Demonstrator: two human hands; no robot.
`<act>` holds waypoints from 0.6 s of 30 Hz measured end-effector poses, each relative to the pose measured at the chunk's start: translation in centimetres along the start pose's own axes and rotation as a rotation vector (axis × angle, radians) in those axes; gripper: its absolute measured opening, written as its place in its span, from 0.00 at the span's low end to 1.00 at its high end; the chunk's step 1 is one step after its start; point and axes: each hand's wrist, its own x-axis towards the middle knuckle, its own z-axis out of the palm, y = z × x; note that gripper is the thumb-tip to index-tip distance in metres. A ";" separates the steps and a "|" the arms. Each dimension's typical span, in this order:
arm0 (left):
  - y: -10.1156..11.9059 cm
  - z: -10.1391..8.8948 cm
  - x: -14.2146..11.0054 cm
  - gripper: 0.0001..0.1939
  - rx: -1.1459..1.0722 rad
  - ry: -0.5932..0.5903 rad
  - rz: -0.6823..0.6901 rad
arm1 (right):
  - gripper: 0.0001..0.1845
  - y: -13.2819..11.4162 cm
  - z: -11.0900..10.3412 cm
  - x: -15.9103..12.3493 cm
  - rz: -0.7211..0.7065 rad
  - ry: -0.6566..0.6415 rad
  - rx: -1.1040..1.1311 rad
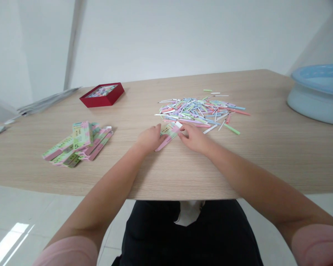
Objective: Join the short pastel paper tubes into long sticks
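A small pink and green paper box (169,133) with a white end flap lies on the table in front of me. My left hand (151,138) grips its left side, thumb on the near face. At the other end, my right hand (193,137) has its thumb and fingers closed around the white flap (178,125). Just beyond both hands spreads a loose pile of slim pastel sticks (195,111), which look like pens and pen parts in green, purple, blue, pink and white. What is inside the box cannot be seen.
Several similar pink and green boxes (82,137) are heaped at the left. Behind them stands a red open box (107,99) with small colourful pieces in it. A large light-blue basin (316,99) sits at the right. Flat grey sheets (48,102) lie along the far left edge.
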 end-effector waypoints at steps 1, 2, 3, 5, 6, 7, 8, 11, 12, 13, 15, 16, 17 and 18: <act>-0.2 -0.1 0.0 0.34 -0.093 -0.015 -0.031 | 0.06 0.0 0.0 0.0 -0.007 0.019 0.006; -0.4 -0.2 0.1 0.32 -0.181 -0.032 -0.059 | 0.06 0.0 0.1 0.0 -0.006 0.029 0.006; -0.6 -0.3 0.1 0.29 -0.256 -0.049 -0.083 | 0.05 -0.1 0.0 0.1 -0.001 0.030 0.003; -0.7 -0.5 0.2 0.23 -0.361 -0.075 -0.118 | 0.04 -0.3 -0.1 0.1 0.018 0.029 -0.001; -0.7 -0.6 0.1 0.22 -0.404 -0.082 -0.128 | 0.05 -0.5 -0.2 0.1 0.034 0.030 0.000; -0.5 -0.7 -0.1 0.23 -0.458 -0.084 -0.140 | 0.06 -0.7 -0.2 0.1 0.063 0.030 0.008; -0.2 -0.8 -0.3 0.24 -0.508 -0.082 -0.148 | 0.09 -1.1 -0.3 0.0 0.104 0.024 0.032; 1.5 -0.8 -1.5 0.30 -0.799 -0.060 -0.141 | 0.17 -2.6 -0.2 -0.3 0.220 -0.071 0.231; 2.2 -0.6 -1.9 0.31 -1.027 -0.059 -0.135 | 0.17 -3.2 0.0 -0.4 0.238 -0.109 0.317; 2.9 -0.3 -2.3 0.32 -1.249 -0.071 -0.130 | 0.16 -3.8 0.1 -0.6 0.245 -0.142 0.389; 4.2 0.5 -3.0 0.33 -1.518 -0.115 -0.130 | 0.16 -4.9 0.4 -0.8 0.258 -0.152 0.480; 4.7 0.9 -3.2 0.32 -1.600 -0.177 -0.135 | 0.17 -5.3 0.5 -0.9 0.270 -0.138 0.519; 5.1 1.3 -3.3 0.32 -1.658 -0.222 -0.135 | 0.21 -5.6 0.5 -1.0 0.280 -0.131 0.568; 5.3 1.6 -3.4 0.32 -1.704 -0.244 -0.133 | 0.24 -5.8 0.5 -1.1 0.283 -0.139 0.625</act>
